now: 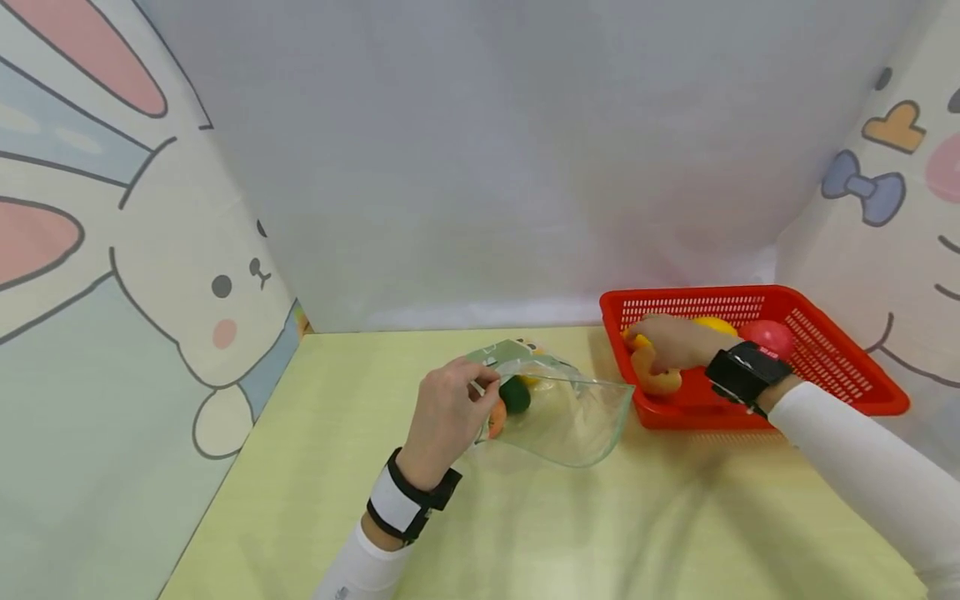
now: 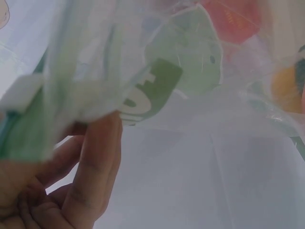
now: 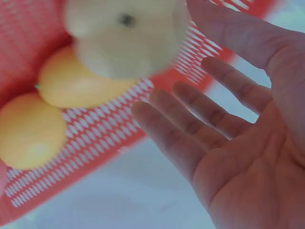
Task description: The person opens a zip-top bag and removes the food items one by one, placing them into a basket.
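Observation:
My left hand point(image 1: 452, 410) pinches the edge of a clear plastic bag point(image 1: 577, 421) with a green rim, its mouth spread toward the right. Inside the bag lie a dark green round item point(image 1: 515, 395) and an orange one point(image 1: 497, 419), seen through the plastic. In the left wrist view, fingertips meet the bag's printed film point(image 2: 159, 88). My right hand point(image 1: 675, 340) reaches into a red basket point(image 1: 836, 379). Its fingers point(image 3: 167, 129) are extended in the right wrist view, beside a pale, pear-like fruit point(image 3: 128, 45) with a dark spot.
Two yellow-orange fruits point(image 3: 31, 131) lie against the basket's slotted side. A yellow fruit point(image 1: 716, 325) and a pinkish-red round fruit point(image 1: 768, 337) are also in the basket. A pale yellow table point(image 1: 337, 433) lies beneath, with printed panels point(image 1: 187, 292) at the sides.

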Tool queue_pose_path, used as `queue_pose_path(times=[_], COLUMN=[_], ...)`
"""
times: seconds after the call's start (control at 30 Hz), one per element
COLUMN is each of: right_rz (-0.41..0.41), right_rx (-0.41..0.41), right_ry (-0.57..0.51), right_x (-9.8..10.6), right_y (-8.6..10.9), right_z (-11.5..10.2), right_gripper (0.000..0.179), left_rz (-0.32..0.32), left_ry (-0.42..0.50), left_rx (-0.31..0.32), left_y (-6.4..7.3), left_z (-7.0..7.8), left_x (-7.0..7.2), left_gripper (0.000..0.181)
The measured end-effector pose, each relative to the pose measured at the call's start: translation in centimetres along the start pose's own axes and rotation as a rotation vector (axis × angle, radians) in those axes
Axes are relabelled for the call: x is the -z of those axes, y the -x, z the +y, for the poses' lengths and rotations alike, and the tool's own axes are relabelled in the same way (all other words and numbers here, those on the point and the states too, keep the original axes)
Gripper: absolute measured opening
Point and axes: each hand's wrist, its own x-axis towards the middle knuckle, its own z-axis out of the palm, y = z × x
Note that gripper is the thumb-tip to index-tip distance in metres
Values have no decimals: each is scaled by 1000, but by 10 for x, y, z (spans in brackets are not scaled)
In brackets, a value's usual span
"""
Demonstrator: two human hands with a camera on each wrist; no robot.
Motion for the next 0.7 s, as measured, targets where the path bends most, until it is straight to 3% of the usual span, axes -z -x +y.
queue_pose_path(times=[0.17, 0.4, 0.57, 0.7], right_rz=[114, 281, 386, 364], right_rx=[42, 116, 309, 428], right_ry=[88, 98, 104, 136], right_x=[21, 44, 34, 14], right_y=[18, 55, 73, 68], right_z=[-29, -105, -154, -180], right_gripper=[51, 45, 36, 32], left_rz=[17, 26, 37, 31], left_ry=[-15, -27, -31, -32], left_rx=[-12, -15, -18, -16], left_y=[0, 0, 0, 0], left_z=[0, 0, 0, 0], left_x=[1, 1, 2, 2], left_gripper=[6, 5, 6, 5])
